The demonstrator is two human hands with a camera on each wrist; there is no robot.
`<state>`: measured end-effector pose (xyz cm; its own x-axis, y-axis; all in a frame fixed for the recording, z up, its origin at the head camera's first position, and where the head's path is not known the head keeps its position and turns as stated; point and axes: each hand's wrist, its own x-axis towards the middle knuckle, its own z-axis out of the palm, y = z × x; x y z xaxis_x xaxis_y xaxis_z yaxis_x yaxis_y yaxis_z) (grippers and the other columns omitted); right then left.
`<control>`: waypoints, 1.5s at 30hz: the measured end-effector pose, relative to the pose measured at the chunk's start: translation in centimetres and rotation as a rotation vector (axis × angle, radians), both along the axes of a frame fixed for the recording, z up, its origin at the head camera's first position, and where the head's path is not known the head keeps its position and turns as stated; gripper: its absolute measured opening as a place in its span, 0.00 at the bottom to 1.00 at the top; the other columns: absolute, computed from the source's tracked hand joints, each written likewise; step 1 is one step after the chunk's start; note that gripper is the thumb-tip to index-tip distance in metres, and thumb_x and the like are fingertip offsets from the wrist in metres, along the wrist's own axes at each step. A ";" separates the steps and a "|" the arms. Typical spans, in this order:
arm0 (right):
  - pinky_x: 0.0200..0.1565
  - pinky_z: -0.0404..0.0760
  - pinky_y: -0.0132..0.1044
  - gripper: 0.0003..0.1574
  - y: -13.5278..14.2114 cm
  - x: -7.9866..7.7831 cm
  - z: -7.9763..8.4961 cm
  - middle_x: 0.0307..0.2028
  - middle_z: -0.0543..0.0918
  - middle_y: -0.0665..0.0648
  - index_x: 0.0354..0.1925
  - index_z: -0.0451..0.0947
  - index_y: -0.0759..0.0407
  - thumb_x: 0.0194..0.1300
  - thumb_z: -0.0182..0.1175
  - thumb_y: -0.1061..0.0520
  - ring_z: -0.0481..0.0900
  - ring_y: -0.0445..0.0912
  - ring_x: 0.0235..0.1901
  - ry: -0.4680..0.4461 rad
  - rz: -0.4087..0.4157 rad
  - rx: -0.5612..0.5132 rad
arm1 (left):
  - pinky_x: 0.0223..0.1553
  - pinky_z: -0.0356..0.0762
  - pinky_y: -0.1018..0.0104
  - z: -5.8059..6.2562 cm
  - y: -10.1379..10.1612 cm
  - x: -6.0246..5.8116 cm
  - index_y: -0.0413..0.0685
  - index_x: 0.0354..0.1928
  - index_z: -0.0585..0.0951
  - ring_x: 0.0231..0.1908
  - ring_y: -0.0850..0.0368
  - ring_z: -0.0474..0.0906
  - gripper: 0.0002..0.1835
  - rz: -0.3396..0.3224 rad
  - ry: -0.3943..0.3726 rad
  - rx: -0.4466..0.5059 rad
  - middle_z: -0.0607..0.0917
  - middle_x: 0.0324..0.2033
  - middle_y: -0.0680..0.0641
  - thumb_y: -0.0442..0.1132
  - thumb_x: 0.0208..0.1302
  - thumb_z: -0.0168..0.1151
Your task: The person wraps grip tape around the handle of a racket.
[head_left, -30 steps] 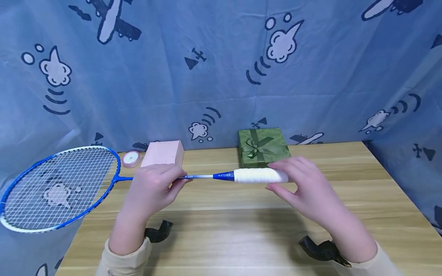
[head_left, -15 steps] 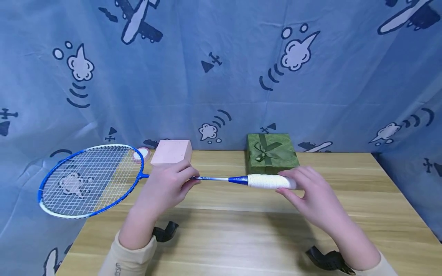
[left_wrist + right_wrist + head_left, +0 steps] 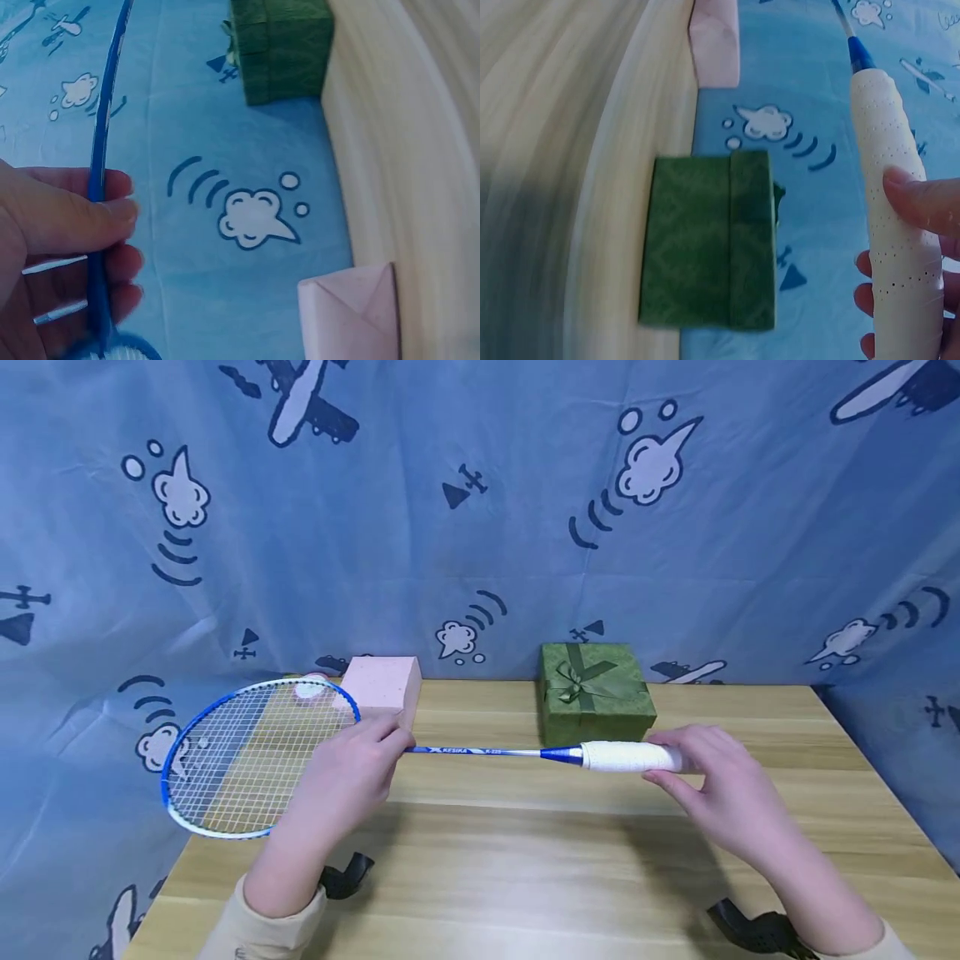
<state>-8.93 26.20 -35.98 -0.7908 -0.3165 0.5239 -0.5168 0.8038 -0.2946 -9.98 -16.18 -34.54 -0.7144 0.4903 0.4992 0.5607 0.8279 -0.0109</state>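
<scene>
A blue and white badminton racket [image 3: 472, 751] is held level above the table, its strung head to the left and its white wrapped handle [image 3: 613, 756] to the right. My left hand [image 3: 347, 777] grips the blue shaft close to the head; in the left wrist view the thumb [image 3: 112, 217] lies across it with fingers curled behind. With thumb and fingers, my right hand [image 3: 723, 789] holds the handle near its butt end. The right wrist view shows the thumb [image 3: 915, 199] on the perforated white grip, fingertips [image 3: 864, 298] coming round the other side.
On the wooden table [image 3: 510, 877], a green box [image 3: 600, 714] with a ribbon bow stands at the back, beyond the handle. A pale pink box [image 3: 381, 683] sits further left. Behind the strings shows a small round pink and white roll [image 3: 310, 688]. A blue patterned curtain [image 3: 375, 543] hangs behind.
The racket has shifted to the right in the head view with both hands. My left hand has ended up nearer the racket's head, with more of the shaft showing between the hands.
</scene>
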 end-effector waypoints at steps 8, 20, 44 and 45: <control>0.38 0.73 0.35 0.29 1.6 0.5 -1.0 0.39 0.86 0.49 0.47 0.84 0.53 0.45 0.82 0.61 0.77 0.44 0.41 -0.030 -0.013 0.033 | 0.33 0.79 0.61 -1.6 0.5 0.1 0.52 0.35 0.86 0.32 0.55 0.80 0.13 -0.024 -0.021 -0.055 0.83 0.33 0.54 0.24 0.56 0.70; 0.35 0.81 0.43 0.27 3.1 0.5 -3.1 0.40 0.86 0.52 0.45 0.85 0.52 0.45 0.83 0.60 0.80 0.46 0.40 -0.127 -0.043 0.056 | 0.26 0.76 0.63 -3.6 1.3 -0.2 0.52 0.32 0.83 0.26 0.58 0.76 0.16 -0.068 -0.066 -0.154 0.78 0.27 0.56 0.21 0.50 0.67; 0.39 0.78 0.45 0.24 4.5 0.7 -7.7 0.40 0.87 0.49 0.44 0.85 0.51 0.47 0.83 0.58 0.80 0.46 0.40 -0.241 -0.091 0.039 | 0.25 0.71 0.65 -6.8 2.5 -0.7 0.53 0.27 0.80 0.22 0.60 0.69 0.14 -0.100 -0.193 -0.214 0.74 0.23 0.57 0.23 0.56 0.68; 0.39 0.78 0.43 0.25 4.5 0.7 -7.8 0.40 0.86 0.50 0.45 0.85 0.51 0.48 0.82 0.58 0.79 0.46 0.40 -0.246 -0.088 0.032 | 0.24 0.71 0.65 -6.9 2.5 -0.8 0.53 0.27 0.80 0.22 0.60 0.69 0.14 -0.105 -0.193 -0.215 0.73 0.22 0.57 0.23 0.56 0.68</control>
<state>-8.18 30.68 -43.79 -0.9184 -0.2546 0.3028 -0.3607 0.8533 -0.3765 -10.75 -13.71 -41.45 -0.7260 0.6459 0.2360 0.6516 0.7558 -0.0640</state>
